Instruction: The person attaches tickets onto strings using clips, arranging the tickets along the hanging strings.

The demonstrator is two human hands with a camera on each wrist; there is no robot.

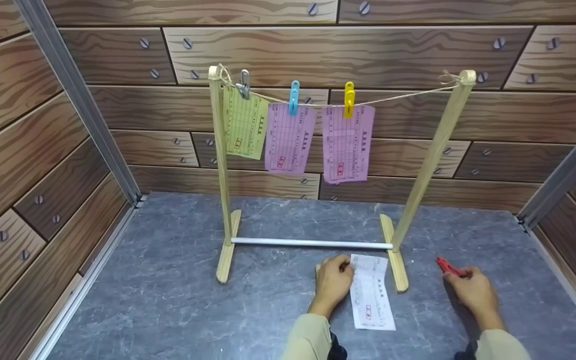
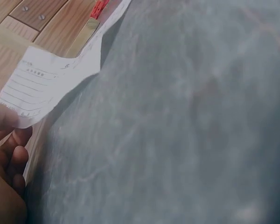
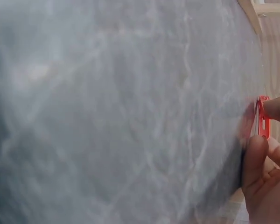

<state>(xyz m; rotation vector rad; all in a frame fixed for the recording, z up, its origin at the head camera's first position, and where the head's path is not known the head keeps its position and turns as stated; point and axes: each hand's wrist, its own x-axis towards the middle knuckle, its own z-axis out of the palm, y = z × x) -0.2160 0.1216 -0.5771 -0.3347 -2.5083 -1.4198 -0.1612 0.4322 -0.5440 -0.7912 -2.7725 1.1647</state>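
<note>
My left hand (image 1: 334,281) pinches the upper left corner of a white printed slip (image 1: 369,295), between thumb and fingers in the left wrist view. The slip's far end bends over the grey tabletop. To the right, my right hand (image 1: 475,294) holds a red clothespin (image 1: 449,266) by its end, and the right wrist view shows thumb and finger on the red clothespin (image 3: 264,119). Ahead stands a wooden frame with a string (image 1: 403,99). From it hang a green slip (image 1: 244,125) under a metal clip (image 1: 243,84), and pink slips (image 1: 290,142) (image 1: 346,150) under blue (image 1: 294,97) and yellow clothespins (image 1: 349,100).
The frame's wooden posts (image 1: 430,162) rise from flat feet (image 1: 394,260), joined low down by a white rod (image 1: 313,243). Wood-patterned panels (image 1: 348,55) close off the back and sides. The grey tabletop (image 1: 168,300) spreads left of my hands.
</note>
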